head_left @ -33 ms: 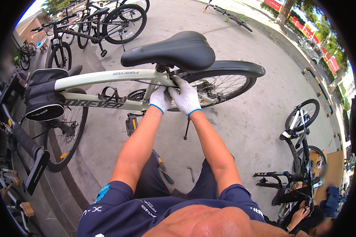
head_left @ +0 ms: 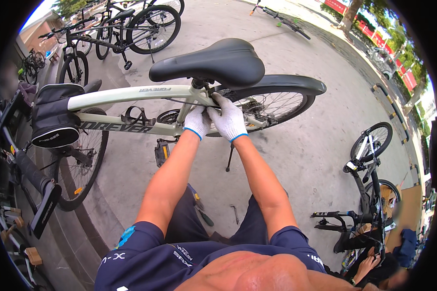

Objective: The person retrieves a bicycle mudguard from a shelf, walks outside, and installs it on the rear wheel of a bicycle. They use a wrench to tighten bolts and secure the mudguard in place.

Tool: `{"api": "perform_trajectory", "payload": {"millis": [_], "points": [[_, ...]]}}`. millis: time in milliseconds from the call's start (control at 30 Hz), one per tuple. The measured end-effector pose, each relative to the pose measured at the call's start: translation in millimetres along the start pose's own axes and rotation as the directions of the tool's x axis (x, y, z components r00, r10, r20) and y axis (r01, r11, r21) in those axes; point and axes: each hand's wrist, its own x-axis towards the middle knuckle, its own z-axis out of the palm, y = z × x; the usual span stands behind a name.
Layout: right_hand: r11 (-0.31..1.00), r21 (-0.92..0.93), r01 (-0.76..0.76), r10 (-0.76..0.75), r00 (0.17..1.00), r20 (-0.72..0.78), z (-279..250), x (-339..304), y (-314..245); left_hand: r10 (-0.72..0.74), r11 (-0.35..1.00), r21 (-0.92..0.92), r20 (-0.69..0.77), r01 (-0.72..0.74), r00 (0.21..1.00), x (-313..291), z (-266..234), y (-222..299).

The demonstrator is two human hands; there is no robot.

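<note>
Pale bicycle: upright on the pavement, crosswise ahead
Left hand: gloved, below the saddle
Right hand: gloved, just beside the left
Fingers: partly hidden; cannot tell whether clamped
Bent tool: between the trouser legs

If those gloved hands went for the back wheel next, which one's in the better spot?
Probably the right hand: it sits closer to the back wheel. The left hand is farther toward the bike's front, beside the pale tube below the saddle.
</note>
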Motion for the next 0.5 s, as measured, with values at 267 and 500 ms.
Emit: {"api": "perform_trajectory", "payload": {"millis": [267,500], "points": [[1.000,0.000,-0.001,0.001,1.000,-0.003,-1,-1,1,0.020,1.000,-0.017,0.072,-0.019,0.997,4,-5,-2],[1.000,-0.008,-0.030,0.030,0.999,0.024,-3,1,-4,-0.082,0.987,-0.135,0.018,0.084,0.996,20,-12,1]]}}
